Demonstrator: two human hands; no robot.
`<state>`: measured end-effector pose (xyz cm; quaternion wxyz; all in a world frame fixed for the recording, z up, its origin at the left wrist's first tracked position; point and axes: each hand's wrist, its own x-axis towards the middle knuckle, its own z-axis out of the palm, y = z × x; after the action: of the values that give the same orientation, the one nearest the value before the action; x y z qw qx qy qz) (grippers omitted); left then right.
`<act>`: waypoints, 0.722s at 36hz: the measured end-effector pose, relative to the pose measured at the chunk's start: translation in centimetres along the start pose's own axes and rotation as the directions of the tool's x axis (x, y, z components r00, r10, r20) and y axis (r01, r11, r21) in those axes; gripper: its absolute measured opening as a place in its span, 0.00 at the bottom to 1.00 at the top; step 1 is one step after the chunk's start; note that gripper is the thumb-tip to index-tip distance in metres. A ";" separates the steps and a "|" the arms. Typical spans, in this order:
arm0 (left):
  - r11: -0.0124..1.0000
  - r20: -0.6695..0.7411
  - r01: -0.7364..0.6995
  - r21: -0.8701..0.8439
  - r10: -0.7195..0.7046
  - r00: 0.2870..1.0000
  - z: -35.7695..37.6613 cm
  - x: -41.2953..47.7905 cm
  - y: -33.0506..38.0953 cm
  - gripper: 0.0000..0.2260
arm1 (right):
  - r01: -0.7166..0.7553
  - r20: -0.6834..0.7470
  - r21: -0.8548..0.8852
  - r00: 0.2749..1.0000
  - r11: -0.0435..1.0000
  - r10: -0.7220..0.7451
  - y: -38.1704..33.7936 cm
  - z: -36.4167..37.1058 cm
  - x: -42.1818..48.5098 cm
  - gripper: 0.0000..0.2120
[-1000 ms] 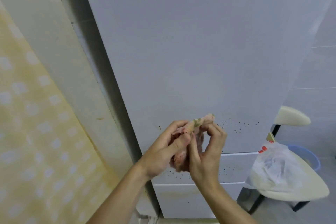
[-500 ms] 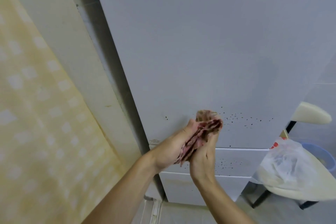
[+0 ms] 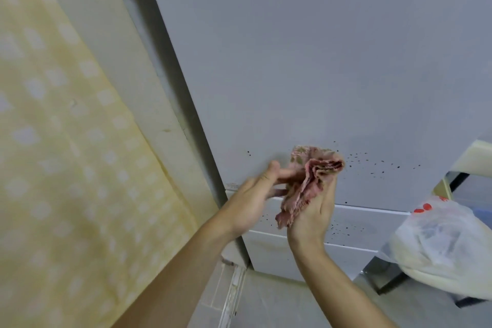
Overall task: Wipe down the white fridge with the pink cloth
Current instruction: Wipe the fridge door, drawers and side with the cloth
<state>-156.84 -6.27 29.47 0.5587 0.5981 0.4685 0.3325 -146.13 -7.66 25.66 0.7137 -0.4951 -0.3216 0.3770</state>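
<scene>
The white fridge (image 3: 292, 61) fills the upper middle of the head view, and its door carries dark specks (image 3: 372, 166) low down. A bunched pink cloth (image 3: 311, 176) sits in front of the door's lower edge. My right hand (image 3: 311, 221) holds the cloth from below, with its fingers hidden behind the folds. My left hand (image 3: 253, 197) is just left of the cloth, blurred, with fairly straight fingers touching the cloth's left side and the thumb raised apart.
Below the door are two fridge drawer fronts (image 3: 354, 226), also specked. A white plastic bag (image 3: 439, 239) lies on a cream seat (image 3: 431, 282) at the right. A yellow patterned wall (image 3: 53, 168) stands at the left, and tiled floor (image 3: 266, 303) lies below.
The hands pressed the cloth between them half a second ago. Now my left hand has drawn back to the left, and the cloth has opened out on my right hand.
</scene>
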 end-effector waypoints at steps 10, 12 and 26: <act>0.814 -0.684 -0.055 0.579 0.522 0.509 -16.4 1.8 -2.0 0.16 | 0.232 -0.041 -0.119 0.970 0.965 -0.238 1.8 4.7 2.6 0.22; 0.718 -0.637 -0.031 0.695 0.635 0.437 -19.6 3.5 -2.2 0.20 | 0.354 -0.019 -0.141 0.933 0.924 -0.360 1.0 6.2 3.3 0.23; 0.452 -0.431 -0.095 0.887 0.884 0.180 -24.1 11.4 -6.2 0.25 | 0.734 0.289 -0.649 0.483 0.202 -0.826 4.9 12.0 10.0 0.33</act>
<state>-176.38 12.53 25.65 -0.2180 0.6066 0.5142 0.5657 -152.12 7.64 25.49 0.5733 -0.5144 -0.5982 -0.2211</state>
